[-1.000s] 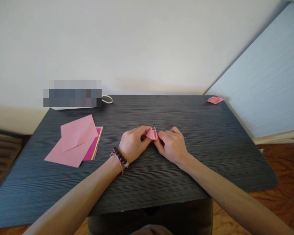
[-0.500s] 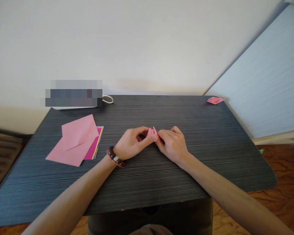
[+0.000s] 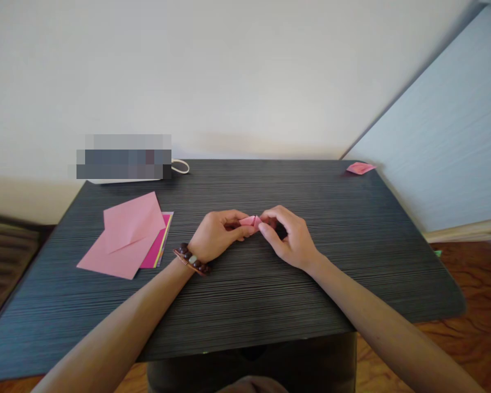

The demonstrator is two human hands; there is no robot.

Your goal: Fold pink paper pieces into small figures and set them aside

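Pinching the left part of a small folded paper [image 3: 247, 221], the left hand [image 3: 213, 237] has its thumb on the near side and its fingers behind, with barely any gap beyond the paper's own thickness. At the other end, the right hand [image 3: 292, 238] brings thumb and forefinger together on the paper's tip, the two digits bowed apart behind the fingertips so that a rounded opening shows between them; its remaining fingers curl in and are mostly hidden. The paper sits between the two hands, pink and creased, partly covered by the digits, just above or on the dark table [image 3: 245, 305]; which of these I cannot tell. Beads [image 3: 193, 261] circle the left wrist. Left of the left hand lie two overlapping pink sheets [image 3: 120, 248], with a magenta sheet [image 3: 153, 252] showing beneath their right side. Beyond that hand, farther left, stands a pixelated object [image 3: 125, 165] with a pale cord loop [image 3: 181, 166] beside it. Well beyond the right hand, to its right, rests another folded piece [image 3: 360, 168], also pink, near the table's far corner.
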